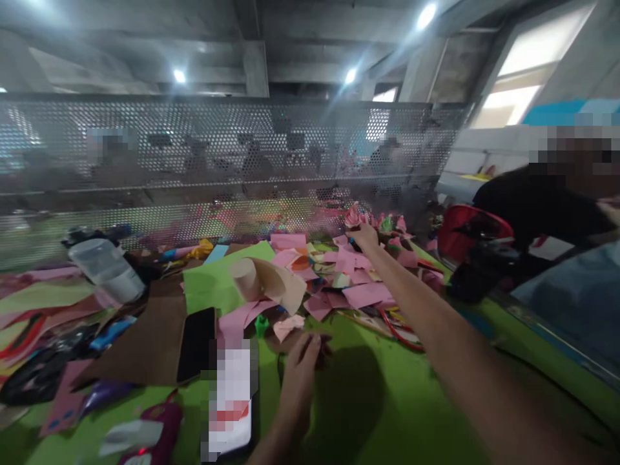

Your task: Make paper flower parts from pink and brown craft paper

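My right hand [364, 237] reaches far across the green table, its fingers closed around the base of a pink ruffled piece [355, 216] that looks like a paper flower. Green and pink ruffled pieces [386, 223] stand just right of it. Closer to me, my left hand [301, 367] is low over the table with curled fingers. Something small and dark lies at its fingertips, too unclear to name. Beside that hand are a crumpled light-pink paper piece [289, 327] and a small green piece [261, 325].
Pink paper scraps [365, 294] and a curled beige sheet [271, 284] cover the middle. Two phones, a dark one [196, 342] and a lit one [232, 394], lie left. A plastic container [106, 268] leans farther left. A perforated metal screen [232, 148] borders the back. A person [537, 200] sits at right.
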Tool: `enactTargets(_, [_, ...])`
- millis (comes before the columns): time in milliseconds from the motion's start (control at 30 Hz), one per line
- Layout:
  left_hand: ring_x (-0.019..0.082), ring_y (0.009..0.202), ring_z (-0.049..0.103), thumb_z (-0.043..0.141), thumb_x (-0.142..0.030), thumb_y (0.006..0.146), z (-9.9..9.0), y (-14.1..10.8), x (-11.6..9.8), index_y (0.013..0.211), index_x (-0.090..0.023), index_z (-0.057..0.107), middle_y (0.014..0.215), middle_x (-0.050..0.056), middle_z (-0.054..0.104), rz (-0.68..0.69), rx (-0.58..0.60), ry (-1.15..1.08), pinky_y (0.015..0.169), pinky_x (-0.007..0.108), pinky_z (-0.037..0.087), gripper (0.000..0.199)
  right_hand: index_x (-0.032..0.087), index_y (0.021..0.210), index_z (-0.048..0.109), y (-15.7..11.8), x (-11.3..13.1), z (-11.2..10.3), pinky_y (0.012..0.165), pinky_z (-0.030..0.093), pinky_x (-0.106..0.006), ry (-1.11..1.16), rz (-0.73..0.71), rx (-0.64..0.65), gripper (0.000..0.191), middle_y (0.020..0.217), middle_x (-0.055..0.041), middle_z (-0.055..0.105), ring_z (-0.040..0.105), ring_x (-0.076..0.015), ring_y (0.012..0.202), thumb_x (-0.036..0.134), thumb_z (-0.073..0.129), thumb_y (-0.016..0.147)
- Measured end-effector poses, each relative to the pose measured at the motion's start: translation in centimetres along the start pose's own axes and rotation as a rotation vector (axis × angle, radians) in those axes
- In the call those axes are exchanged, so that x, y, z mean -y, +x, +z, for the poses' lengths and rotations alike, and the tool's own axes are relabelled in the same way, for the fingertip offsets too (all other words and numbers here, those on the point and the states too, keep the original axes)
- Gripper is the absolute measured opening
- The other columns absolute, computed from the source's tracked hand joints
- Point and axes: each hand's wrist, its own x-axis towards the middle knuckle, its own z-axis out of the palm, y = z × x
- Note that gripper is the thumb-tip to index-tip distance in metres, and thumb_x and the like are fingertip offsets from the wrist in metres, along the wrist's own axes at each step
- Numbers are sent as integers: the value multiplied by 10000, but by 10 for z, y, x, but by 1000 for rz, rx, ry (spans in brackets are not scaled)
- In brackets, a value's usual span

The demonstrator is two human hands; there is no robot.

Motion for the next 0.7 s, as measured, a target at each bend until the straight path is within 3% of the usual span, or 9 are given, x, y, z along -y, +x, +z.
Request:
enactTargets(167, [131,588,537,741,-745,605,1,2,10,807,-158,776,701,74,686,-106,34,-67,579,248,407,623,179,1251,595,22,-6,21,885,556,-439,-140,132,23,351,1258,-95,617,638,-233,1066,356,621,950])
enactTargets(400, [145,691,558,717,-746,652,4,-7,9,850,-154,765,709,43,637,-182,65,-81,644,241,421,626,168,1260,589,37,-21,41,895,552,-454,-298,228,-40,364,1270,-103,612,635,-238,1073,362,615,952])
enactTargets(700, [141,635,561,690,-767,655,4,-3,13,845,-159,769,710,66,679,-165,51,-30,611,246,432,641,171,1251,595,41,-22,41,911,542,-462,-423,210,-82,364,1271,-101,614,631,-238,1082,382,609,954])
